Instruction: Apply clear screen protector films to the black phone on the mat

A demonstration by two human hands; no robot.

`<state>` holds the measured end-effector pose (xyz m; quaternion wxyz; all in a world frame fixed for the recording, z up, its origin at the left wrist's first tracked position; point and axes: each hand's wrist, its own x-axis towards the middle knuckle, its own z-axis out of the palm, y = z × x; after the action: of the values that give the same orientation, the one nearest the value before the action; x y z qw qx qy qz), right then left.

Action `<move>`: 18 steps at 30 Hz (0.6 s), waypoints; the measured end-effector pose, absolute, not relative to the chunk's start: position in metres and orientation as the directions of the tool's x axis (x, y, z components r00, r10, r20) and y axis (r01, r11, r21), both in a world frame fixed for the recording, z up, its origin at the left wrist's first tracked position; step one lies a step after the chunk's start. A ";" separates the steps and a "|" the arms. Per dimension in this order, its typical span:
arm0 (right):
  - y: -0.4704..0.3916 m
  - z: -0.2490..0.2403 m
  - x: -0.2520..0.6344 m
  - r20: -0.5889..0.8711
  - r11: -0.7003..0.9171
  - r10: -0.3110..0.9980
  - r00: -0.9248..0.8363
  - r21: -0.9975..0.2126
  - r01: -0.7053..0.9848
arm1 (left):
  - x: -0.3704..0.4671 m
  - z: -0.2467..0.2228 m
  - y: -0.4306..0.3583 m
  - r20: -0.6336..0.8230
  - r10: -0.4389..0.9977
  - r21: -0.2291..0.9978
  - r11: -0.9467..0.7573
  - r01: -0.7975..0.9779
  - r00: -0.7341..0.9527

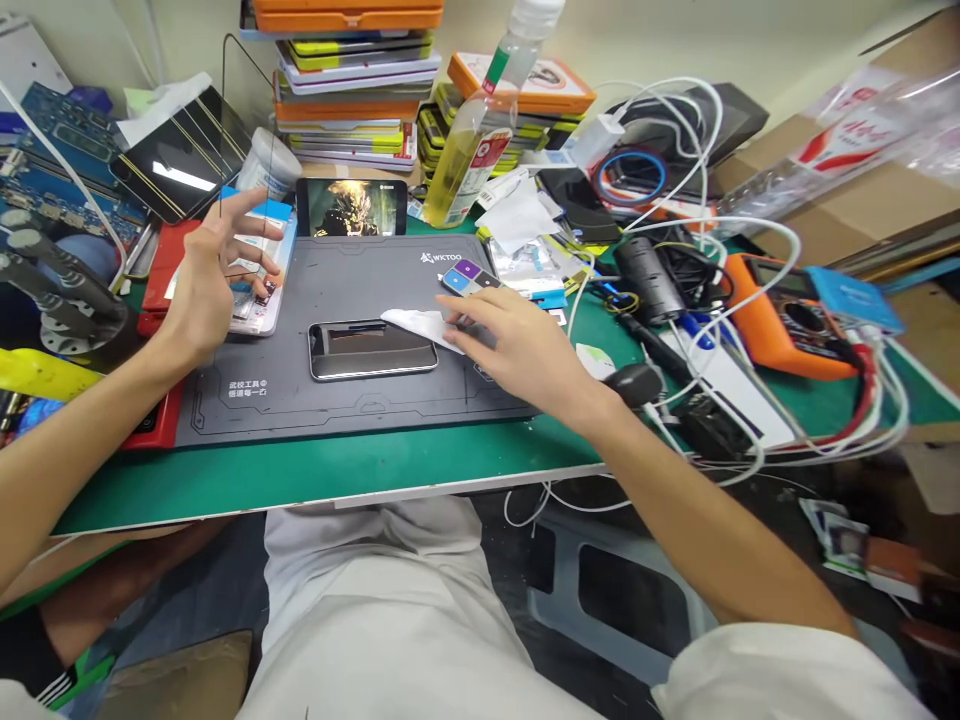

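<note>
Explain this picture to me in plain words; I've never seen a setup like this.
There is no machine here: these are a person's own bare hands. The single picture comes from a camera worn on the head, looking forward and down, so you see roughly what the wearer sees.

On a green table lies a grey mat, with a phone flat on it. Behind the mat stands a lit screen, and to the right lies an orange meter among cables.

The right hand holds a white tissue beside the phone. The left hand is at the mat's left side; whether it grips anything is unclear.
</note>
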<state>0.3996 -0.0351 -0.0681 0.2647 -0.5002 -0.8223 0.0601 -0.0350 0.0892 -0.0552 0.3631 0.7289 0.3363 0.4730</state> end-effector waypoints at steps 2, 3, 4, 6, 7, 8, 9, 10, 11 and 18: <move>-0.028 -0.071 0.399 0.315 0.435 0.895 -0.316 -0.459 0.775 | -0.034 -0.056 0.091 0.454 0.828 0.846 -0.516 0.133 0.329; -0.024 -0.071 0.399 0.299 0.413 0.907 -0.296 -0.500 0.762 | -0.034 -0.057 0.093 0.460 0.825 0.844 -0.521 0.124 0.329; -0.020 -0.070 0.398 0.302 0.399 0.913 -0.273 -0.529 0.749 | -0.033 -0.057 0.095 0.469 0.821 0.842 -0.527 0.115 0.327; -0.015 -0.066 0.396 0.365 0.398 0.905 -0.217 -0.554 0.731 | -0.032 -0.059 0.099 0.488 0.812 0.836 -0.541 0.097 0.319; -0.013 -0.063 0.395 0.415 0.408 0.891 -0.184 -0.555 0.725 | -0.031 -0.060 0.100 0.496 0.808 0.833 -0.546 0.088 0.318; -0.012 -0.060 0.395 0.465 0.420 0.872 -0.151 -0.552 0.720 | -0.031 -0.061 0.102 0.501 0.805 0.831 -0.550 0.082 0.319; -0.012 -0.057 0.394 0.508 0.429 0.853 -0.121 -0.549 0.718 | -0.031 -0.061 0.103 0.503 0.802 0.830 -0.552 0.077 0.322; -0.013 -0.054 0.394 0.540 0.435 0.836 -0.097 -0.545 0.716 | -0.030 -0.062 0.104 0.505 0.799 0.830 -0.553 0.073 0.326; -0.013 -0.052 0.393 0.562 0.438 0.824 -0.078 -0.542 0.717 | -0.030 -0.062 0.105 0.505 0.798 0.830 -0.554 0.070 0.330; -0.017 -0.039 0.402 0.614 0.426 0.785 -0.075 -0.449 0.785 | -0.033 -0.061 0.104 0.495 0.795 0.834 -0.548 0.063 0.350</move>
<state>0.4016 -0.0173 -0.0392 0.4191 -0.5355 -0.7332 0.0002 -0.0333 0.1042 -0.0614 0.3744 0.7314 0.2932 0.4888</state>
